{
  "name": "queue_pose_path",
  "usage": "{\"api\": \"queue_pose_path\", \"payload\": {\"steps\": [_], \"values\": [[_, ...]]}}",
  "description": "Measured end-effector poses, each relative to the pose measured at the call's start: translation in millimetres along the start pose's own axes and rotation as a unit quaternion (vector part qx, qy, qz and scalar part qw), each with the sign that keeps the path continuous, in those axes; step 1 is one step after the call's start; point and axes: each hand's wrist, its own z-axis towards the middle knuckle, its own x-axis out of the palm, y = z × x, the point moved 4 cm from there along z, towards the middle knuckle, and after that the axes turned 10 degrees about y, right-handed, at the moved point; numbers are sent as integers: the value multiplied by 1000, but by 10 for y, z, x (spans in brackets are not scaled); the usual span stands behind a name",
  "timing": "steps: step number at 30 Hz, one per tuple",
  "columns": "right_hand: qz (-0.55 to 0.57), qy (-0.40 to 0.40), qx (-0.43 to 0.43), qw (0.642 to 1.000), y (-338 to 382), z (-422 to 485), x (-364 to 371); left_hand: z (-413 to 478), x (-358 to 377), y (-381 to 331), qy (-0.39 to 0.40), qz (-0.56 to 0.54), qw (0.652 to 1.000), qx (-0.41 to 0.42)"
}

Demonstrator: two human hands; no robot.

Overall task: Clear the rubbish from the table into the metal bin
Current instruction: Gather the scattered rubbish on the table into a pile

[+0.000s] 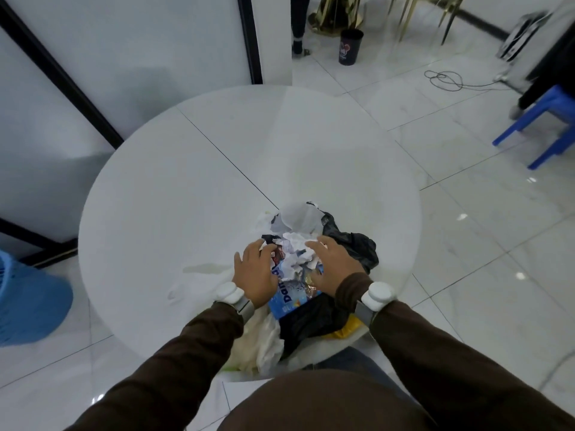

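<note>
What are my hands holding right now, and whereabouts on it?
The rubbish heap, clasped from both sides: the left hand curls on its left flank by the blue packet, the right hand on its right flank.

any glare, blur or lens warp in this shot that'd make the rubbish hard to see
Head view: the wide-angle lens bows the black door frame and the tile lines; small glare spots on the glossy floor at right; top right corner smeared, chair legs blurred; the rubbish pile between left hand and right hand is sharp, blue packet lettering partly readable.
</note>
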Motion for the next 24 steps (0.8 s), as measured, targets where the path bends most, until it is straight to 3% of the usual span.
{"api": "queue_pose_path", "payload": {"steps": [6,13,17,24], "values": [[85,-102,-18,991,-255,-352,30,-29,10,-108,-32,-21,999,32],[118,-160,52,979,-703,-865,103,-19,109,-511,-94,-27,983,156],[126,-172,94,972,-949,-1119,149,-87,140,-868,-137,-53,961,233],[164,-167,206,950,-1569,-1706,255,-186,372,-1515,-113,-64,941,312]]}}
